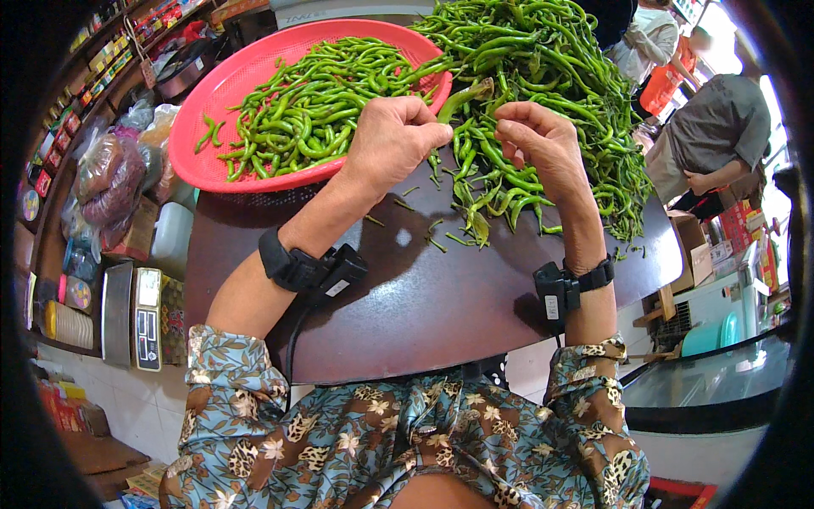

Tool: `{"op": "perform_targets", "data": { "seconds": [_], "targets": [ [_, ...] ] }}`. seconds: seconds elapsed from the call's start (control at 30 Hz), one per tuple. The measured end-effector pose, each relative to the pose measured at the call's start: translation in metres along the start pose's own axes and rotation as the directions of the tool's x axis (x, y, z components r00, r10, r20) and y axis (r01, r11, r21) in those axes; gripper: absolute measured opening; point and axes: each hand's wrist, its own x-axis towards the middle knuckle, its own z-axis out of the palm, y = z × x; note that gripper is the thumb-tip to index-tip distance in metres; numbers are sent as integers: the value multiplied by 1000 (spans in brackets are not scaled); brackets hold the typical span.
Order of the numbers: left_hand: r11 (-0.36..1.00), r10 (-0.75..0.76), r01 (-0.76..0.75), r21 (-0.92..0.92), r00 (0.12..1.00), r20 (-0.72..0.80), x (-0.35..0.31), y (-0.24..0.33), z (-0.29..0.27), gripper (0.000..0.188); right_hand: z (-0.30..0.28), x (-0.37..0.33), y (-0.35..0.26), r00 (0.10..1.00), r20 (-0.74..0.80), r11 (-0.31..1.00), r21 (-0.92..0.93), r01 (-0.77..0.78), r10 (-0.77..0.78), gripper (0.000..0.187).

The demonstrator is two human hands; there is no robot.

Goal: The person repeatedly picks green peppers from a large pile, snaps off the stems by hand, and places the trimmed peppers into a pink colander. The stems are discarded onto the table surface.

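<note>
My left hand [394, 140] is closed in a pinch over the near right rim of a red plastic basket [191, 140]. A green chili pepper [462, 100] with a brownish end sticks out beyond its fingertips. To the right, my right hand [543, 140] has thumb and forefinger together in front of a large heap of green chili peppers [551, 51]; anything between those fingertips is too small to make out. Inside the basket lies a spread of loose green chili peppers [314, 127]. Small cut-off stems [437, 244] and a leaf lie on the brown table [381, 314].
Shelves with packets line the left side, with bagged goods [110, 170] and a scale [147, 318] beside the table. At the right, a person in a dark shirt [721, 127] is near boxes and a glass-topped case [704, 373]. Both my wrists carry black strapped devices [318, 270].
</note>
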Motion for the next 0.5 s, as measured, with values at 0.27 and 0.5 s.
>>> {"op": "perform_targets", "data": {
  "seconds": [0.27,0.5],
  "targets": [
    [965,115,-107,238,993,-17,4,-11,3,10,3,2,-1,938,-182,947,-184,263,-296,24],
    [942,134,-160,295,985,108,-3,-10,8,9,14,-11,-9,808,192,630,-536,562,-556,23]
  ]
}}
